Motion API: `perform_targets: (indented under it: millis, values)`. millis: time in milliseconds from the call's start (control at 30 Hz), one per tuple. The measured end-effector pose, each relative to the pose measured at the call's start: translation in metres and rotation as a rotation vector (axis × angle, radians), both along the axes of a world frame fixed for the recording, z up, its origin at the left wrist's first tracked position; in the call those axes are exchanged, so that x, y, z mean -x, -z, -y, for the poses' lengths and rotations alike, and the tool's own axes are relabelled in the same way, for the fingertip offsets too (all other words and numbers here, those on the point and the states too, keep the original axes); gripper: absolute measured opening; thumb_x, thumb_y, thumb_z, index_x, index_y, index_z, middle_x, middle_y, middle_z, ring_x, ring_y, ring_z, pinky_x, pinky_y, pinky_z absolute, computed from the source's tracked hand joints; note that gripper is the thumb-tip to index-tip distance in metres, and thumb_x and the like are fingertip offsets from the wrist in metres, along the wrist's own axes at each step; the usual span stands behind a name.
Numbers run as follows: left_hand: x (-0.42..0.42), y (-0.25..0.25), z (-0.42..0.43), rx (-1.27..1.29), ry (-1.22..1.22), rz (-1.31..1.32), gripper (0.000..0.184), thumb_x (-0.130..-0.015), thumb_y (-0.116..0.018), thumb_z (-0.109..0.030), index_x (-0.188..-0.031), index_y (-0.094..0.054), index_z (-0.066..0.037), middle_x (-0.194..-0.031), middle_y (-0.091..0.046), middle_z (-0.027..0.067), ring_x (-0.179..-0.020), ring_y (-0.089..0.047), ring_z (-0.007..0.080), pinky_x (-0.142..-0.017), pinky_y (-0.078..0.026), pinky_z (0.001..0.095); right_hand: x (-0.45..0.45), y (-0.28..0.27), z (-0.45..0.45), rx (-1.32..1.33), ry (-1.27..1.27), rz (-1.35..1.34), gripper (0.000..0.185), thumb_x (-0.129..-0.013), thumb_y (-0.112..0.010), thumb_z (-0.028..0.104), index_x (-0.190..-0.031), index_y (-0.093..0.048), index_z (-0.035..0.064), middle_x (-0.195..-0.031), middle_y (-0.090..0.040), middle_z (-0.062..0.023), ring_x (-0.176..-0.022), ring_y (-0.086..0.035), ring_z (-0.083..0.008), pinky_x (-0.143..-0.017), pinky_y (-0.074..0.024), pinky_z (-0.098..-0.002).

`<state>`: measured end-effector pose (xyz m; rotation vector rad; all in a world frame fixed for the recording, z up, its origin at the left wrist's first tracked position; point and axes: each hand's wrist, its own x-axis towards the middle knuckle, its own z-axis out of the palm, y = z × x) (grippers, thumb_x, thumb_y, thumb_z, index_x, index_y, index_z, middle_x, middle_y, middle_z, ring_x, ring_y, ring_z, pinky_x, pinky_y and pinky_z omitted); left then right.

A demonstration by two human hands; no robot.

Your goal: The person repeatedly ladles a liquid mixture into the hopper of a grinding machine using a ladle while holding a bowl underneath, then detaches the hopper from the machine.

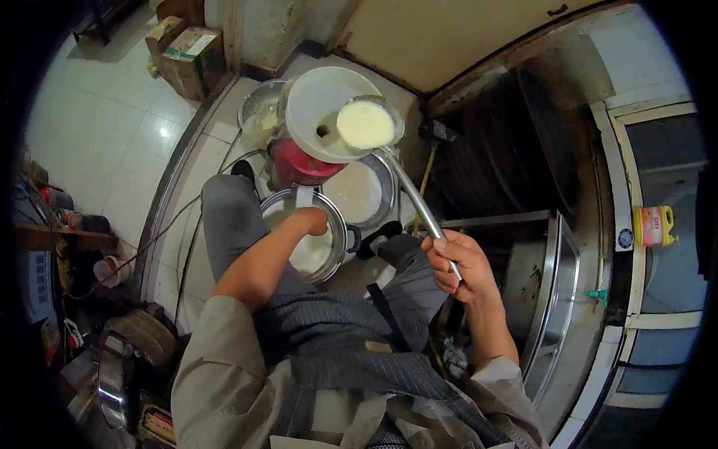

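My right hand (460,266) is wrapped round the handle of a long metal ladle (415,196). Its bowl, full of a pale yellow mass (365,125), is over the right side of a wide white hopper (314,93). A dark hole shows in the hopper's floor, and a red-pink machine body (303,163) is under it. My left hand (310,221) is closed above a steel pot (323,258) of whitish liquid, just below a white spout-like piece (304,196). Whatever its fingers hold, if anything, is hidden.
A steel basin (389,191) of creamy liquid stands right of the machine, and another metal bowl (258,101) sits behind it. A cable (191,202) runs over the floor at left. A metal-framed rack (550,277) stands at right; cardboard boxes (193,63) sit far left.
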<state>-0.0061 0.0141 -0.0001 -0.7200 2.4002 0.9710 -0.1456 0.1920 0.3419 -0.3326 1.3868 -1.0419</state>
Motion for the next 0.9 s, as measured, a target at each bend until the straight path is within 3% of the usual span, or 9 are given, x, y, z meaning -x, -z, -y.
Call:
perform_targets:
  millis: [567,633,667,733,900]
  values:
    - [0.0,-0.004,-0.001,-0.003,-0.01,-0.018,0.033,-0.079,-0.053,-0.018,-0.102,-0.068,0.001,-0.109,-0.065,0.0215,-0.101,-0.064,0.0341,-0.088,-0.049,0.0421,-0.001,0.003,0.005,-0.018,0.003,-0.048,0.017,-0.092,-0.055,0.014,-0.095,-0.053,-0.0025,-0.058,-0.049,-0.0028,-0.035,-0.04,-0.008,-0.032,-0.0321,-0.0216]
    - [0.0,0.001,0.0,-0.007,-0.026,-0.022,0.038,-0.083,-0.056,-0.032,-0.099,-0.068,0.001,-0.106,-0.066,0.0213,-0.098,-0.064,0.0364,-0.087,-0.049,0.0447,-0.002,0.003,0.005,-0.033,-0.002,-0.098,0.017,-0.091,-0.055,0.014,-0.095,-0.053,-0.0023,-0.058,-0.049,-0.0029,-0.035,-0.04,-0.0082,-0.032,-0.0316,-0.0218]
    - [0.001,0.003,0.0,-0.009,-0.03,-0.02,0.038,-0.083,-0.056,-0.032,-0.099,-0.068,0.001,-0.106,-0.066,0.0213,-0.098,-0.064,0.0364,-0.087,-0.049,0.0447,-0.002,0.003,0.005,-0.035,-0.007,-0.096,0.017,-0.091,-0.055,0.014,-0.095,-0.053,-0.0023,-0.058,-0.049,-0.0029,-0.035,-0.04,-0.0082,-0.032,-0.0316,-0.0218]
    - [0.003,0.004,0.0,-0.008,-0.009,-0.009,0.033,-0.078,-0.053,-0.018,-0.1,-0.068,0.0,-0.109,-0.065,0.0205,-0.101,-0.064,0.0337,-0.087,-0.05,0.0429,-0.004,0.002,0.005,-0.037,0.005,-0.104,0.017,-0.091,-0.055,0.014,-0.095,-0.054,-0.0025,-0.058,-0.049,-0.0027,-0.035,-0.04,-0.0083,-0.032,-0.0311,-0.022]
    - [0.0,-0.007,-0.001,0.005,-0.019,-0.021,0.032,-0.078,-0.053,-0.017,-0.1,-0.069,0.0,-0.109,-0.065,0.0203,-0.1,-0.064,0.0334,-0.086,-0.05,0.043,-0.005,0.003,0.005,-0.029,0.004,-0.127,0.017,-0.091,-0.055,0.014,-0.094,-0.053,-0.003,-0.058,-0.048,-0.0026,-0.035,-0.04,-0.0083,-0.032,-0.0308,-0.0221]
